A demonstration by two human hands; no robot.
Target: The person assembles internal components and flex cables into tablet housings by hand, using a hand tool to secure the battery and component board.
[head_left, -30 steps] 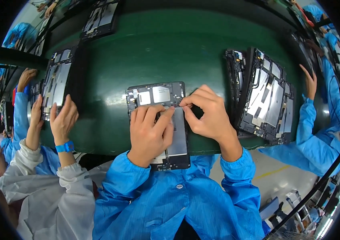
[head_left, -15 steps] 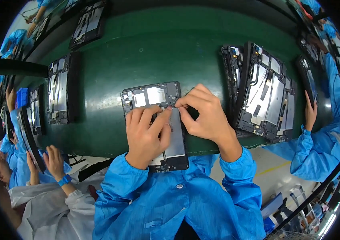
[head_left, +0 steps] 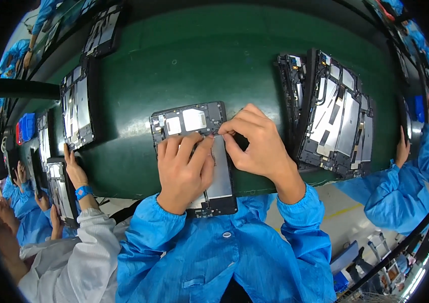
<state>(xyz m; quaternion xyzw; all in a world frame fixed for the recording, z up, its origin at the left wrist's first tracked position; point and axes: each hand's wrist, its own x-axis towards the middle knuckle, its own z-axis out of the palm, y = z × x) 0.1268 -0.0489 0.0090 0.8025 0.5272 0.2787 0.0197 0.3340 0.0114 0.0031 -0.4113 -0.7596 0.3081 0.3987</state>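
Observation:
An opened tablet chassis (head_left: 192, 121), black-framed with a silver plate and white patches inside, lies on the green conveyor belt (head_left: 194, 60) right in front of me. My left hand (head_left: 183, 171) lies flat on its middle and presses it down. My right hand (head_left: 255, 144) hovers over the chassis's right edge, thumb and forefinger pinched on a small part there; the part itself is too small to make out. Both of my sleeves are blue.
A stack of similar opened tablet chassis (head_left: 333, 118) leans to my right. More chassis (head_left: 76, 108) lie on the belt at left and far left (head_left: 101, 33). A person in a white sleeve (head_left: 80, 189) works at my left, another in blue (head_left: 401, 187) at my right.
My hands stay on the chassis, the right fingers shifting slightly at its edge. The neighbour on my left has drawn both hands back from the belt toward its near edge.

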